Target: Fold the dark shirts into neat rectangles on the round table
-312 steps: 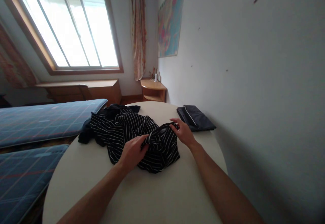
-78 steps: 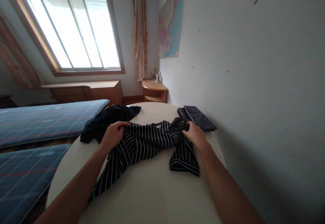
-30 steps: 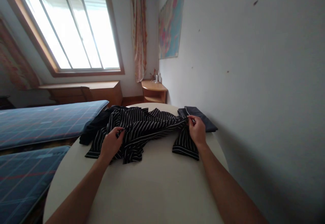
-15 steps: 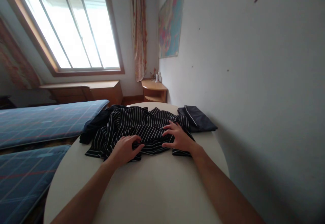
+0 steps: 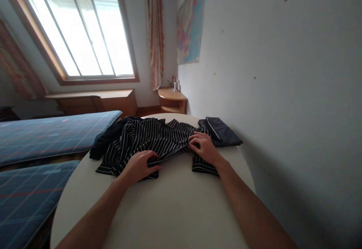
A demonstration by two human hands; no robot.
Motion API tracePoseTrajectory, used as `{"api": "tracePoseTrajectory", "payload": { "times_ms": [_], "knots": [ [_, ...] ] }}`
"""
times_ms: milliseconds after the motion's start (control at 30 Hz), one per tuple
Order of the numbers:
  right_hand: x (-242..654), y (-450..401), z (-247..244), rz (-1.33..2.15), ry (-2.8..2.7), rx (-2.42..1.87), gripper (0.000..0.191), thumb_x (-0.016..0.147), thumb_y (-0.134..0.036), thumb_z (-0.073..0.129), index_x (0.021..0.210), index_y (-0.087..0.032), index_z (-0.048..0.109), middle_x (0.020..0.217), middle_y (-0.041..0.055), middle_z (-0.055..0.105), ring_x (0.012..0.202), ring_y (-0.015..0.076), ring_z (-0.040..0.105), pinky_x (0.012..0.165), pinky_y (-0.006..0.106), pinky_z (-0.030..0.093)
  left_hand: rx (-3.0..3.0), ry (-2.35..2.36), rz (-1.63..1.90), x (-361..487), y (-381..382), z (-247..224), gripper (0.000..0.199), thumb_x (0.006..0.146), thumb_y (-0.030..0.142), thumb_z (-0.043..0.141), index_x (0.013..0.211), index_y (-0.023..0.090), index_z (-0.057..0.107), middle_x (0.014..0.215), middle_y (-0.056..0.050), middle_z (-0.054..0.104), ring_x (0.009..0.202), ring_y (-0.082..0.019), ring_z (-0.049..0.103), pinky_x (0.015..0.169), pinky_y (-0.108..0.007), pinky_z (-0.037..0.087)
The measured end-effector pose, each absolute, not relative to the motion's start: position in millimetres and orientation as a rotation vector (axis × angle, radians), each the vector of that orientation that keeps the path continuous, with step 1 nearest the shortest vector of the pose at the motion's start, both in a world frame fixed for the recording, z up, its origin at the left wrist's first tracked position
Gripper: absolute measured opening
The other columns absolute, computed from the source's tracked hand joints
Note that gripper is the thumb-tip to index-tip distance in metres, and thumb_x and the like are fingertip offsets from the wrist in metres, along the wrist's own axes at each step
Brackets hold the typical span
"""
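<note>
A black shirt with white stripes (image 5: 152, 134) lies crumpled on a round white table (image 5: 175, 203). My left hand (image 5: 140, 164) rests on its near left part, fingers bent over the cloth and the thumb apart from them. Around the near right edge of the shirt, my right hand (image 5: 204, 146) is closed, thumb and fingers pinching the fabric. A striped flap, probably a sleeve, lies under and below the right wrist. Beyond that hand sits a folded dark garment (image 5: 226, 132) with a pale line. More dark cloth (image 5: 106, 141) lies at the left, partly under the shirt.
Blue plaid mattresses (image 5: 56, 134) stand left of the table. A white wall (image 5: 283, 109) runs close along the right. At the back are a wooden desk (image 5: 118, 96), a corner shelf (image 5: 172, 95) with small items, and a window (image 5: 82, 34) between curtains.
My right hand has moved slightly right and closed on the shirt's edge. The near hem has drawn up away from me, baring more table. My left hand has barely moved.
</note>
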State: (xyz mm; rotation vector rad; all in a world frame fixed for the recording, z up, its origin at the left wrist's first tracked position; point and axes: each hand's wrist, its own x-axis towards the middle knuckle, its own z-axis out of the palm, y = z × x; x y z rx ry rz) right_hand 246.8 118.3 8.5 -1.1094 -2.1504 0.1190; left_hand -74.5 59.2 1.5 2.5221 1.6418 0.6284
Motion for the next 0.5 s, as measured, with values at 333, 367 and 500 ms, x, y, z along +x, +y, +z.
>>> {"api": "tracePoseTrajectory", "payload": {
  "times_ms": [333, 367, 500],
  "knots": [
    [269.7, 132.7, 0.6, -0.153, -1.793, -1.327, 0.013, 0.086, -0.022, 0.058, 0.088, -0.020, 0.071, 0.098, 0.0089, 0.071, 0.097, 0.0259, 0.062, 0.095, 0.043, 0.045, 2.567, 1.444, 0.844, -69.9, 60.4, -1.5, 0.015, 0.093, 0.025, 0.048, 0.092, 0.024, 0.063, 0.099, -0.002, 0.067, 0.091, -0.017, 0.063, 0.082, -0.027, 0.047],
    [266.8, 130.6, 2.4, -0.172, -1.817, -1.298, 0.014, 0.084, -0.019, 0.058, 0.089, -0.020, 0.071, 0.100, 0.0087, 0.070, 0.099, 0.0258, 0.061, 0.096, 0.044, 0.044, 2.573, 1.429, 0.848, -68.8, 60.0, -1.1, 0.015, 0.094, 0.026, 0.049, 0.090, 0.024, 0.063, 0.098, -0.002, 0.066, 0.090, -0.016, 0.063, 0.082, -0.027, 0.047],
    [244.6, 115.3, 11.5, -0.132, -2.045, -1.047, 0.018, 0.083, -0.016, 0.060, 0.096, -0.023, 0.070, 0.111, 0.0067, 0.067, 0.112, 0.0243, 0.056, 0.104, 0.044, 0.040, 2.609, 1.384, 0.747, -65.2, 58.6, -2.6, 0.012, 0.092, 0.030, 0.054, 0.090, 0.024, 0.064, 0.093, -0.001, 0.066, 0.087, -0.017, 0.063, 0.081, -0.028, 0.046]
  ]
}}
